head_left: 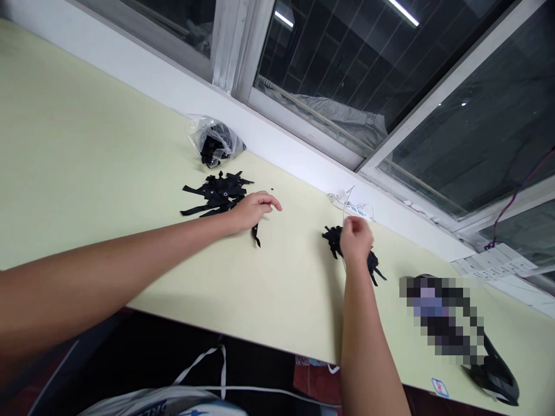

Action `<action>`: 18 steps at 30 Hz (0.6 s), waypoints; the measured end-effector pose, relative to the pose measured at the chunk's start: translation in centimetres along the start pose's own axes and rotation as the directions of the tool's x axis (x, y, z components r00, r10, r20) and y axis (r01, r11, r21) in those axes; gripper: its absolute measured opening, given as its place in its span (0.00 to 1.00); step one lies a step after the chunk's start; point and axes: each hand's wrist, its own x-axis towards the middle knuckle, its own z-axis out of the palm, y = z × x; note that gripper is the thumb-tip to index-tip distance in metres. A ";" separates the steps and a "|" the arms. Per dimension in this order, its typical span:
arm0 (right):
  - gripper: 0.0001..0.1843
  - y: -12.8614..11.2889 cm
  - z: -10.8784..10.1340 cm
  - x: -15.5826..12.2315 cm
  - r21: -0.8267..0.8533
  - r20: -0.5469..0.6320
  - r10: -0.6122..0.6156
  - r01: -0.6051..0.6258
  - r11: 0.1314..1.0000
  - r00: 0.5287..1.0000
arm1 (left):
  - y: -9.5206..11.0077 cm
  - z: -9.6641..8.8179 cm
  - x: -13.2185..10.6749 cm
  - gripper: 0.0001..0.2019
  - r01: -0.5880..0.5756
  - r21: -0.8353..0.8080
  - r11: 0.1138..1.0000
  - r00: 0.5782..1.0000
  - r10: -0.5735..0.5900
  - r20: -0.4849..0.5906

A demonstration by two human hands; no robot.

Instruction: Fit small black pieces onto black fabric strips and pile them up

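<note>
On the table [281, 289] lie two piles of black fabric strips [221, 189], too tangled for counting. One strip [256, 236] beside the loosely spread left hand [255, 210] points lengthwise to the near edge. The curled right hand [356, 237] partly hides the second pile [333, 237]; whether it pinches something, I cannot tell.

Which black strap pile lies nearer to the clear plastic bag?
The left pile, close to the bag; the right pile, near the power strip, is farther.

Flat black fabric-like strips [224, 187] lie splayed in a heap on the pale-yellow table [277, 289]; a bushy black-strip cluster [333, 238] sits farther right.
</note>
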 end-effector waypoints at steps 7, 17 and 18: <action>0.13 -8.0 5.1 -7.1 0.320 0.574 -0.431 0.293 0.901 0.696 | -0.1 -1.2 0.8 0.14 -0.042 -0.038 0.998 0.985 0.035 -0.167; 0.19 -11.4 6.2 -11.2 0.156 0.559 -0.416 0.401 0.903 0.717 | -0.4 -1.1 1.0 0.14 -0.043 0.006 0.999 0.978 0.043 -0.206; 0.17 -11.4 6.4 -11.4 0.134 0.554 -0.422 0.423 0.896 0.718 | -0.3 -1.1 0.9 0.14 -0.038 0.010 0.999 0.980 0.040 -0.194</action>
